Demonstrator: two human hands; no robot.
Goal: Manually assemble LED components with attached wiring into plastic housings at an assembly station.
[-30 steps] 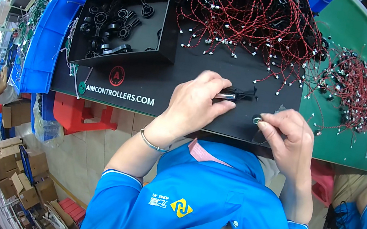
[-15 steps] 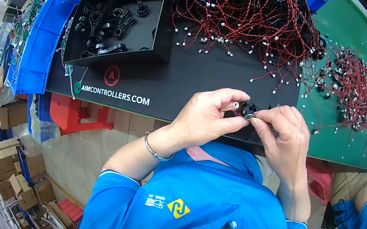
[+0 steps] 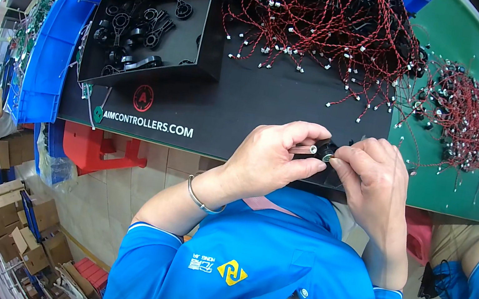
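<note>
My left hand (image 3: 273, 155) and my right hand (image 3: 374, 175) meet at the near edge of the black mat (image 3: 249, 94). Between their fingertips they pinch a small black round part (image 3: 324, 150) with a light metal centre. The left thumb and forefinger grip it from the left, and the right fingertips press on it from the right. A thin bracelet circles my left wrist. Both sleeves are blue.
A black tray (image 3: 205, 49) with several black ring-shaped parts (image 3: 135, 37) sits at the mat's far left. A tangle of red-and-black wired parts (image 3: 331, 19) covers the far mat, with more wired parts (image 3: 460, 117) on the green table. A blue crate (image 3: 51, 61) stands left, another person's blue sleeve (image 3: 470, 283) right.
My hands came together from apart on the mat and lifted the small black part between them. They have since shifted slightly toward me.
</note>
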